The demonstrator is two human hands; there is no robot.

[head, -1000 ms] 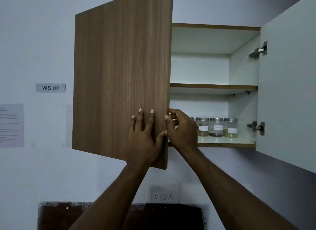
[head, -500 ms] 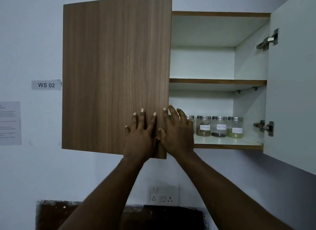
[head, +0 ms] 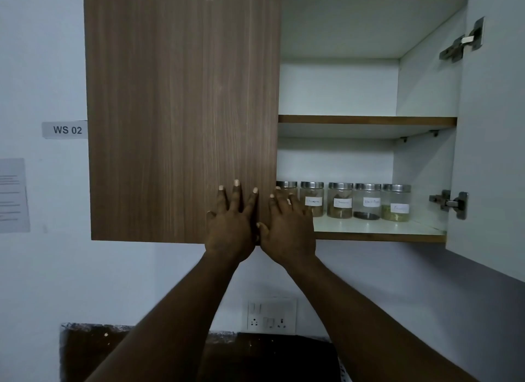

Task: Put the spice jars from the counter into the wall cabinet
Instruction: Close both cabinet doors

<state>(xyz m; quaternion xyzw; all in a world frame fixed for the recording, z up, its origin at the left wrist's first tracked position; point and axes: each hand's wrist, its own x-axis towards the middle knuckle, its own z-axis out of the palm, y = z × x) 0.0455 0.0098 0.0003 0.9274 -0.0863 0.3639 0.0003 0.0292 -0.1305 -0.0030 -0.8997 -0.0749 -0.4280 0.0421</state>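
Several glass spice jars (head: 367, 201) with metal lids and white labels stand in a row on the bottom shelf (head: 377, 228) of the wall cabinet. The left wooden door (head: 181, 111) sits flat against the cabinet front. My left hand (head: 231, 221) lies flat on that door's lower right corner, fingers spread. My right hand (head: 288, 225) presses beside it at the door's edge, partly covering the leftmost jar. The right door (head: 494, 131) stands wide open, white inside.
The upper shelf (head: 366, 121) holds nothing. Two metal hinges (head: 450, 204) stick out on the right door. A wall socket panel (head: 271, 315) sits below the cabinet, above a dark counter (head: 255, 356). A "WS 02" tag (head: 66, 130) and a paper notice hang at left.
The left door has swung from half open to flat against the cabinet under both hands. My right hand moved from curling round the door edge to lying flat on it.
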